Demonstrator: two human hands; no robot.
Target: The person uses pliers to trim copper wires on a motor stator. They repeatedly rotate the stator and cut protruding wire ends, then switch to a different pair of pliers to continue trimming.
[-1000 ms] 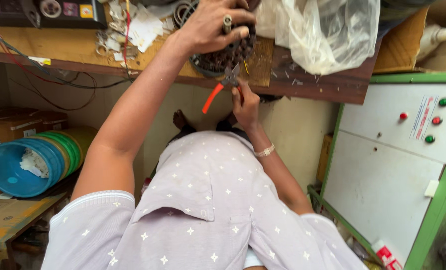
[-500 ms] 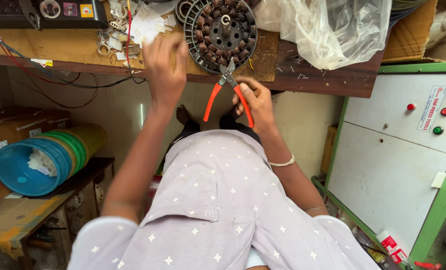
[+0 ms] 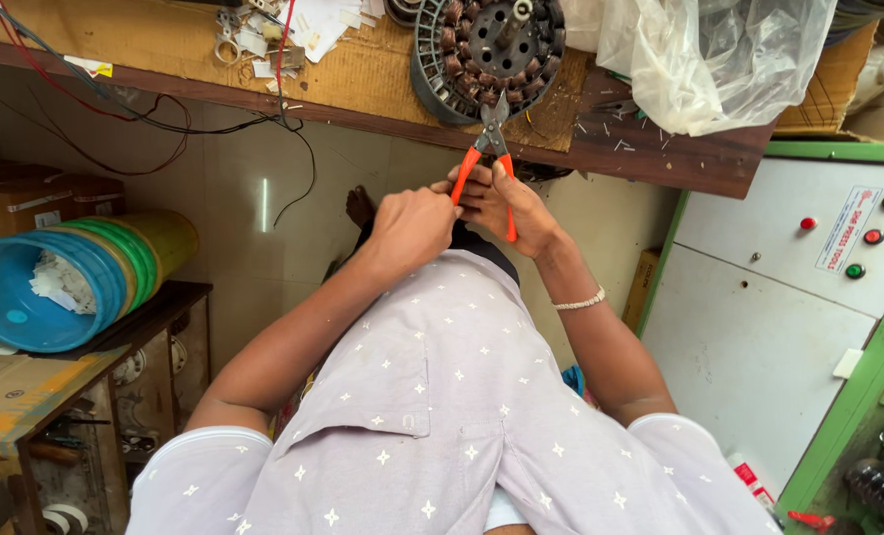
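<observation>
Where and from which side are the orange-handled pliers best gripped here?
Grip the pliers by their two orange handles, from below, on the person's side. The handles splay down toward the body, while the metal nose points up at the round wound motor part. The right hand already wraps them there; the left hand touches alongside.

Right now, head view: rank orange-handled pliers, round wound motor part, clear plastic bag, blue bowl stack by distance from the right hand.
1. orange-handled pliers: gripped in the right hand.
2. round wound motor part: on the bench edge, just above.
3. clear plastic bag: upper right on the bench.
4. blue bowl stack: far left, on its side.
</observation>
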